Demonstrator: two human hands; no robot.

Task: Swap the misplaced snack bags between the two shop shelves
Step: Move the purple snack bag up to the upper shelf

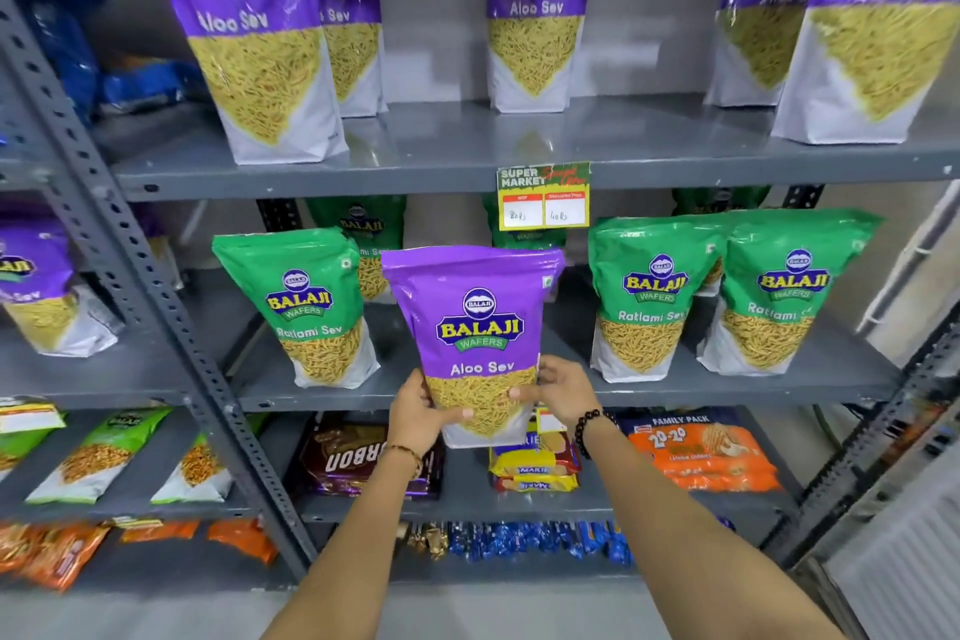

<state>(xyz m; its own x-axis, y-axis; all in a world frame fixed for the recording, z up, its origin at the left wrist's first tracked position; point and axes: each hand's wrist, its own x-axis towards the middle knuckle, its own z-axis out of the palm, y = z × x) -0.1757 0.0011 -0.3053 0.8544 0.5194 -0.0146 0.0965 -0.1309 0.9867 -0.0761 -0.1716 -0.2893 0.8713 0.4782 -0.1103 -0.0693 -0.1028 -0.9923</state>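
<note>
Purple Aloo Sev bag (pixel 475 327) pinched low between left hand (pixel 418 413) and right hand (pixel 561 387), seemingly clear of the shelf edge (pixel 311 398). Top-heavy above the grip: could topple forward, or clip the price tag (pixel 543 198) overhead when lifted.

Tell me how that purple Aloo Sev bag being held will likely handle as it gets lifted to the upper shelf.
The purple Aloo Sev bag is a glossy film pouch, so probably slippery; the left hand and right hand grip only its lower part. Its tall top may flop. The flat-bottomed ones stand upright on the upper shelf, but likely tip easily.
</note>
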